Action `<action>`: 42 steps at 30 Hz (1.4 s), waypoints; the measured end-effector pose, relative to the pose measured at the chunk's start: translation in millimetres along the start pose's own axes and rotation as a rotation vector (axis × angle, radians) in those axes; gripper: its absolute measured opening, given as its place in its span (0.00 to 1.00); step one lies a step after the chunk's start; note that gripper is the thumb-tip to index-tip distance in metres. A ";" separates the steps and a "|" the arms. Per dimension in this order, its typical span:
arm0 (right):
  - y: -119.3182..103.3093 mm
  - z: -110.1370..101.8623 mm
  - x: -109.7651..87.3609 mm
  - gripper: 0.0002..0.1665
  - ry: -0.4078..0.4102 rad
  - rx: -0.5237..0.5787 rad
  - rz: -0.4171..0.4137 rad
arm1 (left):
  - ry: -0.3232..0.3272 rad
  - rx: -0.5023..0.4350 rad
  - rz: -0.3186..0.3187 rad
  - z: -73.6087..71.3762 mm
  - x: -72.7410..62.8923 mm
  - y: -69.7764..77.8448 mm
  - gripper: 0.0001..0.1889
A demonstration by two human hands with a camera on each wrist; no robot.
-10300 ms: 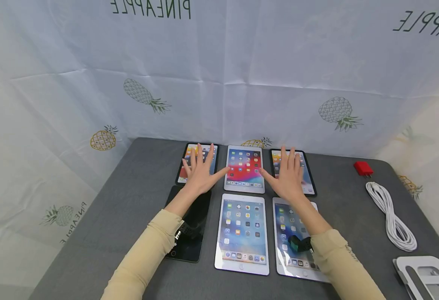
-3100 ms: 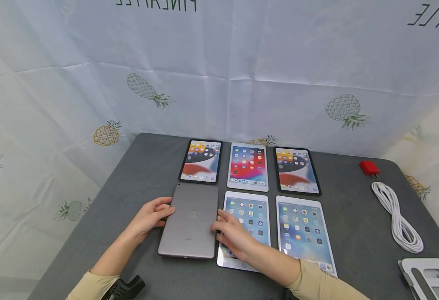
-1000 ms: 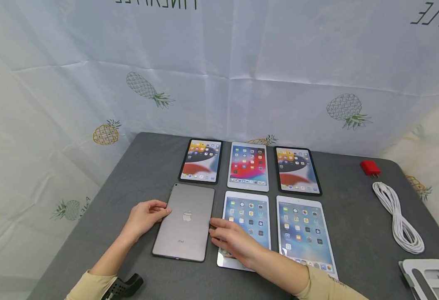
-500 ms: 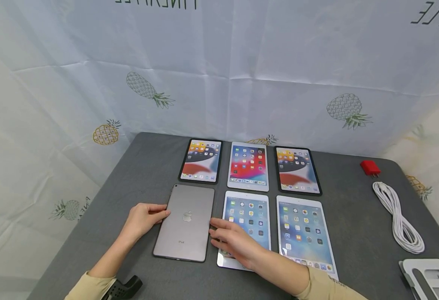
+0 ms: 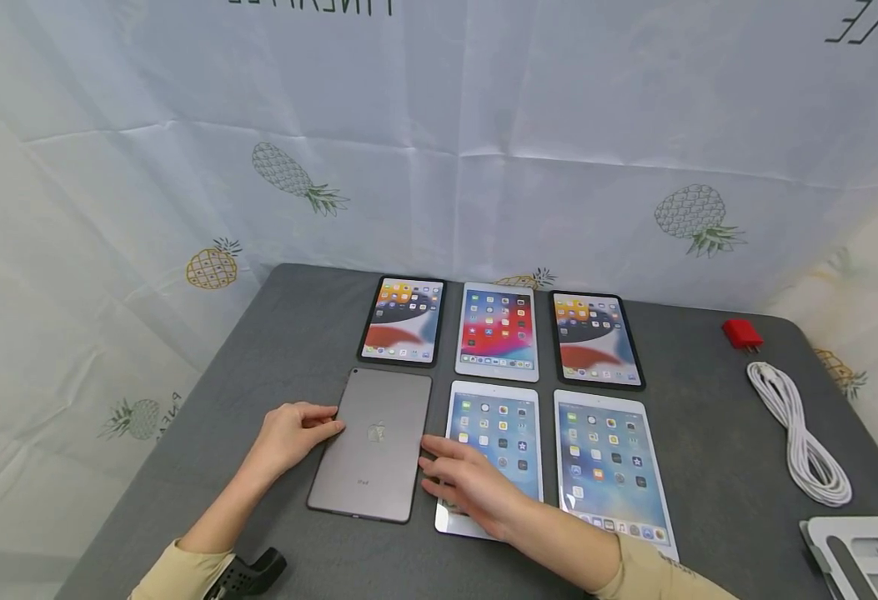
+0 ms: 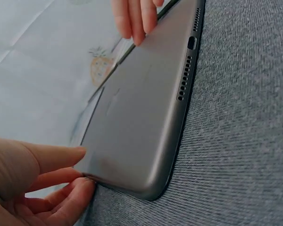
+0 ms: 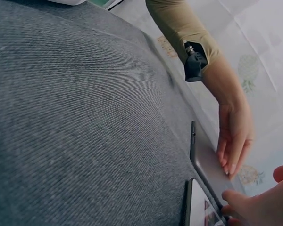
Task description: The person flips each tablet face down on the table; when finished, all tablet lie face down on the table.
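Observation:
A grey iPad [image 5: 373, 458] lies back side up at the lower left of the group, its apple logo and lettering showing. My left hand [image 5: 283, 440] pinches its left edge, thumb on the back and the other fingers bent at the side, as the left wrist view shows. At the opposite edge, my right hand [image 5: 476, 485] rests with loosely extended fingers touching or just beside the iPad; its forearm and palm cover part of a white tablet [image 5: 509, 408]. In the right wrist view only part of the right hand [image 7: 266, 205] shows.
Behind lie a black-framed tablet [image 5: 403, 321], a white tablet [image 5: 496, 332] and another black-framed tablet [image 5: 597, 340], screens lit. Another lit white tablet [image 5: 614, 462] lies right. Farther right are a red charger [image 5: 742, 334], a white cable [image 5: 799, 433] and a white stand [image 5: 862, 546].
Earlier both hands were spread over the back row, and the lower-left tablet lay dark screen up. Now its grey back faces up, shifted slightly left since three seconds ago. The last second shows hardly any movement.

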State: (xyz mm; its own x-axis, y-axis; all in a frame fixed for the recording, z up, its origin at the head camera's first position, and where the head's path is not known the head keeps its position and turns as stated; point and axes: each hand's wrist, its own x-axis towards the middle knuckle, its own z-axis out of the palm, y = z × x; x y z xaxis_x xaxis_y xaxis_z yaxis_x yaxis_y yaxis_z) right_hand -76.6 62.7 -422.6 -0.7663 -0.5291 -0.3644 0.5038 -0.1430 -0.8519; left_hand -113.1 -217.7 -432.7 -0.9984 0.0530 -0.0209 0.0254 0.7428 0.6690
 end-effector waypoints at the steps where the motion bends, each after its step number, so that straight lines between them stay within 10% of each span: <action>1: 0.1 -0.4 -0.7 0.40 -0.001 0.002 0.002 | 0.000 -0.001 -0.003 0.4 0.0 0.6 0.16; 16: -0.8 -24.8 -11.5 0.32 0.080 -0.109 -0.092 | 0.070 -0.168 0.075 23.2 -4.2 19.8 0.15; 30: -8.9 -63.5 -33.7 0.20 0.302 -0.340 -0.206 | -0.186 -0.522 0.125 60.6 -13.7 60.0 0.14; 42: -4.9 -82.3 -53.7 0.29 0.498 -0.426 -0.168 | -0.377 -0.736 -0.019 82.2 -22.9 82.7 0.29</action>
State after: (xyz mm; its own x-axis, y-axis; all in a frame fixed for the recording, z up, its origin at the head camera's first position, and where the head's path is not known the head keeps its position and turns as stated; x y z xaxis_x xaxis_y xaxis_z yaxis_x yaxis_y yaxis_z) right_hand -70.6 160.7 -429.8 -0.9642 -0.0652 -0.2570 0.2389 0.2070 -0.9487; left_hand -84.0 -102.6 -437.9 -0.9111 0.3623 -0.1968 -0.1616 0.1253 0.9789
